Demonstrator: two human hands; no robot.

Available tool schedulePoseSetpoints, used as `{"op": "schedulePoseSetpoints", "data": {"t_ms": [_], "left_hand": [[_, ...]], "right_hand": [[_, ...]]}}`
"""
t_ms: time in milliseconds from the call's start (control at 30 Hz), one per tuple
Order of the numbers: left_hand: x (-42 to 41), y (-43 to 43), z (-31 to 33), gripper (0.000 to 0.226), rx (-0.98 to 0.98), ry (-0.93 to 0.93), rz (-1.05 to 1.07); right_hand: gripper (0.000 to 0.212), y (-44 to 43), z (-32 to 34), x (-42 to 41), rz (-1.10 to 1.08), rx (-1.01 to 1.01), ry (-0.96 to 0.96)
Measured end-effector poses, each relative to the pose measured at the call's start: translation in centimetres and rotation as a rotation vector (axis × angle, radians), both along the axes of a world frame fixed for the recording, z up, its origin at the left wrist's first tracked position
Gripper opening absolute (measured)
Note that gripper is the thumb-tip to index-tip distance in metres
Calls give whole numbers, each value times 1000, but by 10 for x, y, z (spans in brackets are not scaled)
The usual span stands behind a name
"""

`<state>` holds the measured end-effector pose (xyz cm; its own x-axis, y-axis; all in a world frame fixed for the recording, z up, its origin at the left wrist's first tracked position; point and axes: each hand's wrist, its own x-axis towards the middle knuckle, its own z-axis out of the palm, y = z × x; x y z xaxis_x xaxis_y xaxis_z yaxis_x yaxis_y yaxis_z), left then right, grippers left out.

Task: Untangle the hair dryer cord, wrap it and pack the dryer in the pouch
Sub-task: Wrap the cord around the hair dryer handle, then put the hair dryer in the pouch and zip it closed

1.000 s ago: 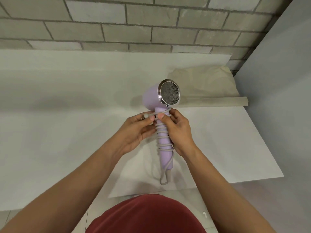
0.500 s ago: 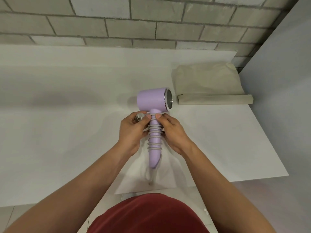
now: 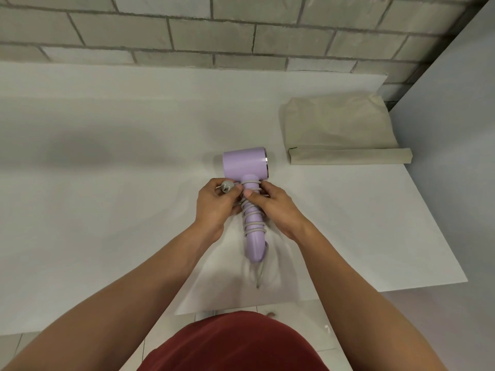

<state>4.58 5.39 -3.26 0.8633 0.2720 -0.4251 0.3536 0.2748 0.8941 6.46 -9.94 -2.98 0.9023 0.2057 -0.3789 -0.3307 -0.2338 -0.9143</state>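
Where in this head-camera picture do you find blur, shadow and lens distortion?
Head view, blur: the cord tail below the hair dryer is motion-smeared. Head view, shadow: a soft patch on the table at left. Head view, distortion: mortar lines of the brick wall curve slightly.

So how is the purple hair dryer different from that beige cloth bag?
The lilac plastic hair dryer looks hard and rounded; the beige cloth pouch is soft and flat, with its near edge folded. The dryer is being held; the pouch lies untouched on the white table. A grey cord winds round the dryer's grip; nothing wraps the pouch. Both are pale-coloured.
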Motion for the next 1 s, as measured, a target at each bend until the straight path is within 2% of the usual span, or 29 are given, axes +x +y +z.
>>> {"op": "schedulePoseSetpoints", "data": {"t_ms": [233, 333, 400, 433, 567, 733, 800, 933, 1000], "left_hand": [[15, 10, -7, 31, -19, 12, -55], [22, 13, -9, 28, 17, 7, -88], [26, 15, -8, 25, 64, -4, -109], [27, 18, -8, 25, 98, -11, -124], [31, 32, -11, 24, 318, -32, -243], [35, 53, -20, 29, 802, -168, -430], [35, 56, -23, 33, 926, -240, -467], [33, 60, -22, 48, 959, -246, -507], [28, 62, -17, 48, 929, -220, -505]], "right_hand": [[35, -1, 1, 9, 41, -303, -99], [47, 3, 2, 11, 82, -399, -100], [63, 7, 2, 11, 72, -440, -98], [66, 8, 1, 10, 50, -439, -95], [43, 4, 2, -5, -89, -435, -193], [57, -3, 1, -29, -52, -414, -241], [58, -3, -2, -32, -31, -429, -241], [61, -5, 1, -33, -19, -439, -216], [61, -12, 4, -35, -59, -398, -212]]}}
